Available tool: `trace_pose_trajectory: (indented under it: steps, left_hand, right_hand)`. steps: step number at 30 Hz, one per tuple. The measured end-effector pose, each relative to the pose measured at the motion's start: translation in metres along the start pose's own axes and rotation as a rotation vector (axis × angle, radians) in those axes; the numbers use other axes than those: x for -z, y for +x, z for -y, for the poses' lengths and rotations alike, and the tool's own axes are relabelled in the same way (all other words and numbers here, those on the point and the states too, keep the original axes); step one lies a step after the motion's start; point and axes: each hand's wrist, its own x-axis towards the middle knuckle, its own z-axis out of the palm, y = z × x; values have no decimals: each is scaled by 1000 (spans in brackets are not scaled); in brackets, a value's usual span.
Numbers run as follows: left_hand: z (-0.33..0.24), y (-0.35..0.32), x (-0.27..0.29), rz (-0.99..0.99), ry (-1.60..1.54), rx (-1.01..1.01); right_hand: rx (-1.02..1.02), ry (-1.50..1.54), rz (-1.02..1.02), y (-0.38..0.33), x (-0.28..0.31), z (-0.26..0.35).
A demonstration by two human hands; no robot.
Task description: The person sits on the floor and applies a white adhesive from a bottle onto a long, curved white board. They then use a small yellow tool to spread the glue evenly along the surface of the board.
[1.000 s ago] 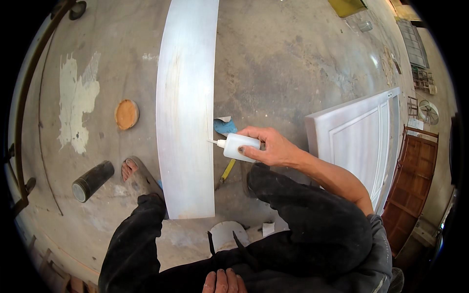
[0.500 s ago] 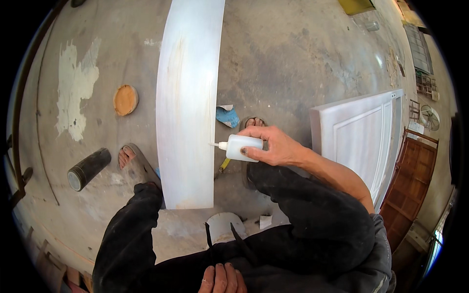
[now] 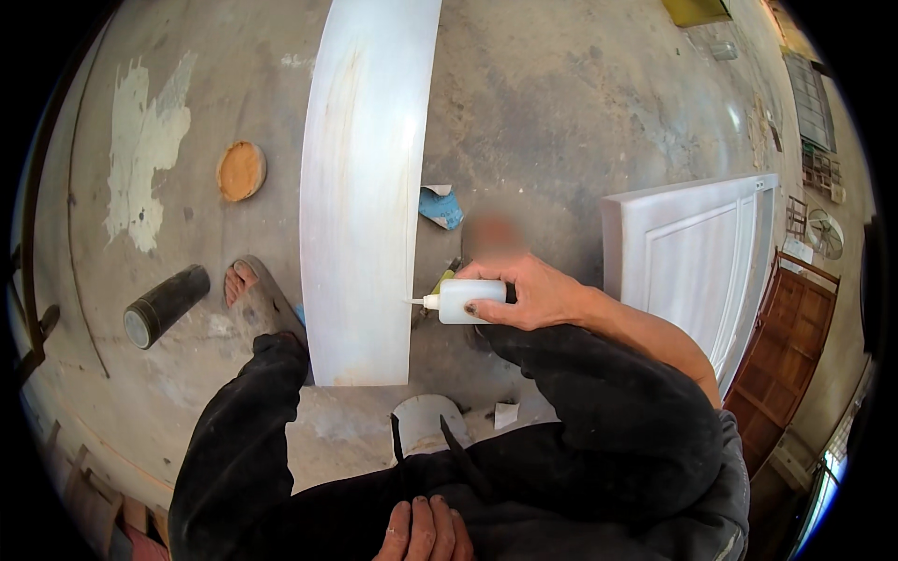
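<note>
1. My right hand (image 3: pixel 533 294) grips a white bottle (image 3: pixel 470 302) by its body, thumb across the near side and fingers around the far side; the bottle lies sideways in the grip.
2. It is just right of the long white board (image 3: pixel 367 206), its thin nozzle (image 3: pixel 423 301) pointing left at the board's right edge, toward the near end. I cannot tell whether the tip touches.
3. My left hand (image 3: pixel 426 531) rests on my lap (image 3: pixel 346 524), fingers bent; the palm is hidden, so I cannot tell if it holds anything.
4. I judge the step in hand to be placing the nozzle at that edge; the next move calls for a steady wrist and gentle finger pressure.
5. I can read no brand, label or writing on the bottle, nor on the blue paper (image 3: pixel 441 208) farther off.
</note>
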Motion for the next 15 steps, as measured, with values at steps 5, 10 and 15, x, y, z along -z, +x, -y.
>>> trace_pose_trajectory:
  steps: [5, 10, 15]
  left_hand:
    - [0, 0, -5, -10, 7, -8]
    - [0, 1, -6, -14, 16, -18]
    - [-1, 1, -7, -16, 24, -23]
  right_hand:
    - [5, -50, 24, -2, -3, -1]
    - [-3, -73, 48, -3, -4, 5]
    - [-28, -28, 86, -4, -4, 13]
